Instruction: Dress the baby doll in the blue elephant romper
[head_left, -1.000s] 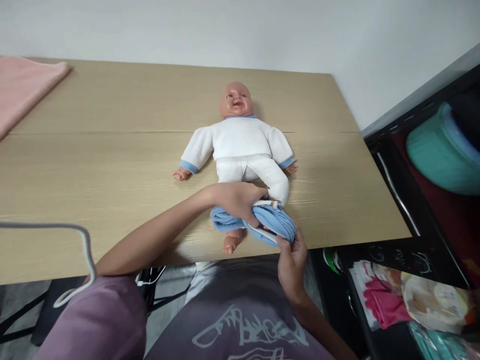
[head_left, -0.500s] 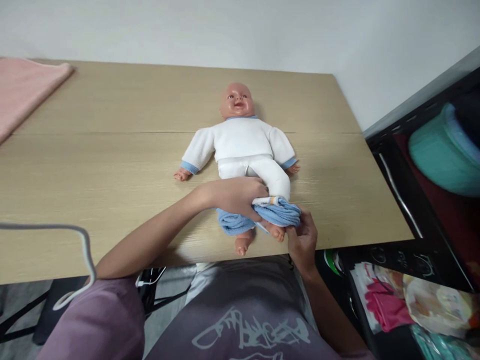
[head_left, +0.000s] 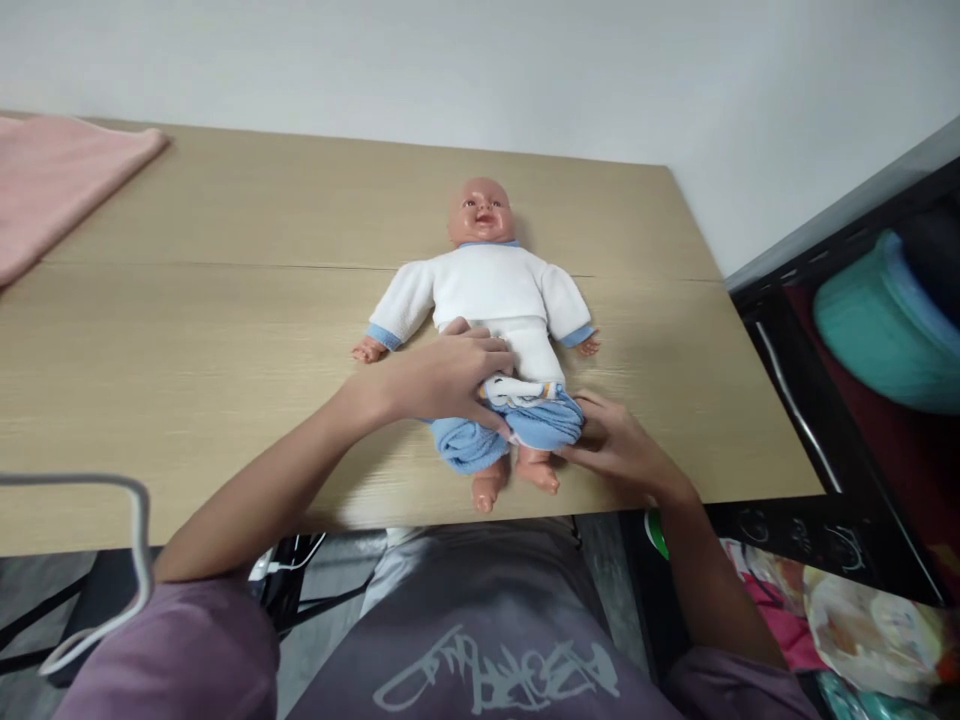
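Observation:
A baby doll (head_left: 489,285) lies on its back, its head toward the wall, in a white top with blue cuffs. Blue pants (head_left: 546,424) with a white patterned edge are bunched around its lower legs, and both bare feet stick out below. My left hand (head_left: 454,375) reaches across the doll's legs, its fingers closed on the pants' edge between the legs; part of the grip is hidden. On the other side, my right hand (head_left: 611,440) pinches the outer edge of the bunched pants with thumb and fingers.
The doll rests on a wooden table (head_left: 247,330) against a wall. A pink cloth (head_left: 71,180) lies at the far left, and a white cable (head_left: 139,540) hangs in front at left. Right of the table are a teal basin (head_left: 885,330) and a cart with several packages (head_left: 862,620).
The bunched pants on the right-hand leg have shifted slightly left, and that leg lies straighter. My right hand has turned to come from the side; my left hand has moved slightly left and up.

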